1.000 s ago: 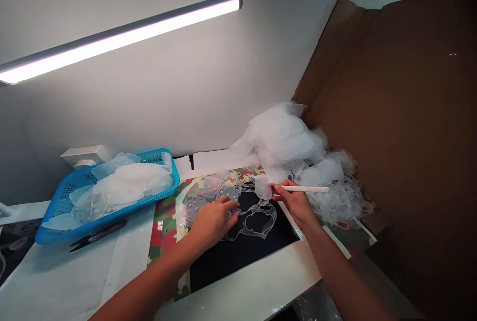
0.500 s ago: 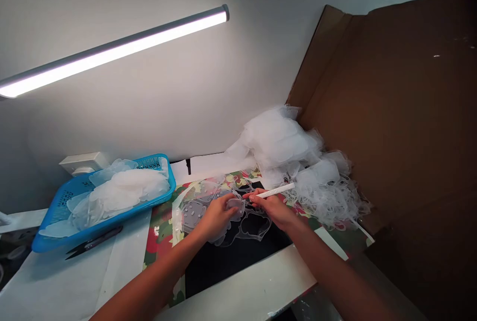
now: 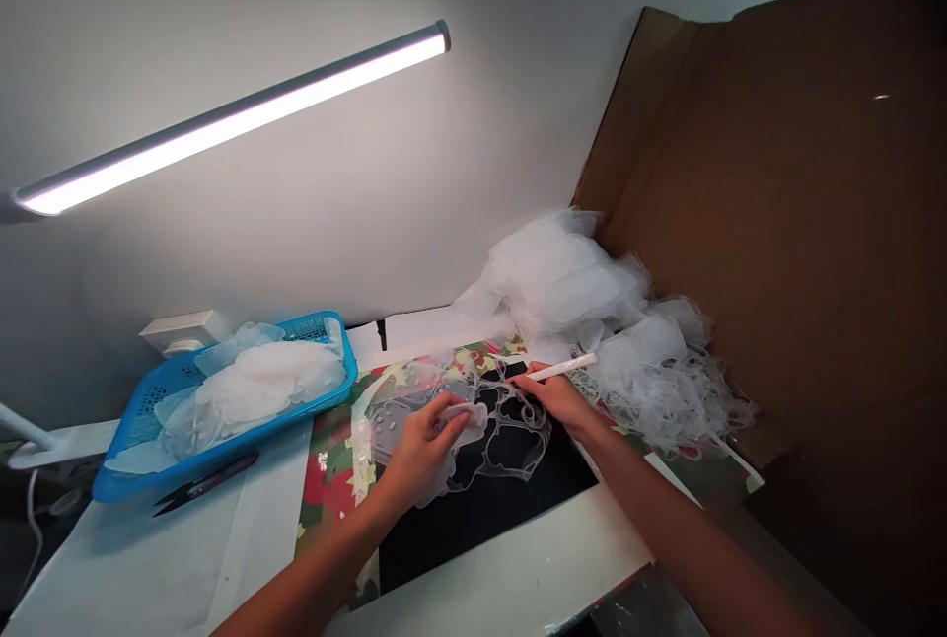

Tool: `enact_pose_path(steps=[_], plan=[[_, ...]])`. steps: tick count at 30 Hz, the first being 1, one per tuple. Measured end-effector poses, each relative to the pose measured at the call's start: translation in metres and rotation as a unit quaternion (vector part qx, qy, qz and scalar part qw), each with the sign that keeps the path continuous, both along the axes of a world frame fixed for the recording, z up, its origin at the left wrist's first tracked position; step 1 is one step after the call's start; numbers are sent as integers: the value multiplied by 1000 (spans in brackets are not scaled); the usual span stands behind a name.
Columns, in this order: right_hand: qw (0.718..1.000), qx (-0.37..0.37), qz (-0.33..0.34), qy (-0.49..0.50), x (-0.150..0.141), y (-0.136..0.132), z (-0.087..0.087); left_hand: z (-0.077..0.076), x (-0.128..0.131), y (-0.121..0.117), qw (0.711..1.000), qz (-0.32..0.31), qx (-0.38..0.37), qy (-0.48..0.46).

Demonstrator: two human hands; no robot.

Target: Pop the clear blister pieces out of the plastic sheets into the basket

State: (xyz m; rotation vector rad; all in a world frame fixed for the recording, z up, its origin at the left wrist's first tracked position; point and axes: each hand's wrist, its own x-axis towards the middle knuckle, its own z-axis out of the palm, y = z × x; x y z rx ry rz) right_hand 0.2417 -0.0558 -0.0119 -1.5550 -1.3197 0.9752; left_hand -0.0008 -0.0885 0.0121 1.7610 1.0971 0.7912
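Observation:
My left hand point(image 3: 429, 435) is closed on a small sheer fabric piece point(image 3: 473, 415), pinched between thumb and fingers. A white pen-like tool point(image 3: 566, 367) is gripped in my right hand point(image 3: 551, 395), its tip end hidden by the fingers. Between the hands lies a sheer cut-out sheet point(image 3: 510, 450), a web of thin outlines round open holes, on a black mat point(image 3: 459, 548). Partly beneath my left hand, a grey translucent sheet with small raised bumps point(image 3: 389, 417) rests on the mat's left side.
A blue basket point(image 3: 229, 440) of sheer white pieces stands at the left, dark thread snips point(image 3: 207, 482) before it. Behind my right hand are a pile of white sheer fabric point(image 3: 551, 267) and tangled scraps point(image 3: 666, 400). A cardboard sheet point(image 3: 784, 223) rises at the right.
My right hand brought a small sheer piece leftward to my left hand, which now holds it. The right hand, still with the white tool, has since moved slightly away to the right.

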Motion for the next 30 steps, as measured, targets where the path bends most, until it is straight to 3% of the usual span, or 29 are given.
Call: enact_pose_path(steps=[3, 6, 9, 11, 13, 15, 18, 22, 24, 26, 30], plan=[[999, 50, 4, -18, 8, -10, 1, 6, -13, -3, 996, -2, -72, -56], [994, 97, 14, -52, 8, -26, 2, 23, -39, 10, 998, 36, -33, -33], [992, 102, 32, -64, 7, -41, -1, 59, -86, 45, 983, 122, 76, 113], [992, 94, 44, -69, 5, -48, -4, 84, -124, 74, 937, 190, 80, 281], [992, 80, 65, -75, 0, -53, -5, 100, -157, 99, 908, 236, 72, 338], [989, 77, 87, -92, -8, -57, -5, 102, -178, 117, 886, 254, 62, 383], [975, 114, 106, -160, -23, -62, -7, 84, -188, 127, 864, 240, 68, 438], [916, 226, 88, -319, -33, -62, -18, 66, -192, 131, 868, 162, 64, 465], [881, 250, 78, -394, -30, -61, -23, 71, -200, 136, 871, 144, 54, 467], [861, 238, 86, -442, -21, -59, -27, 82, -211, 143, 867, 163, 58, 467], [857, 181, 79, -475, 14, -53, -26, 101, -234, 149, 874, 197, 69, 439]])
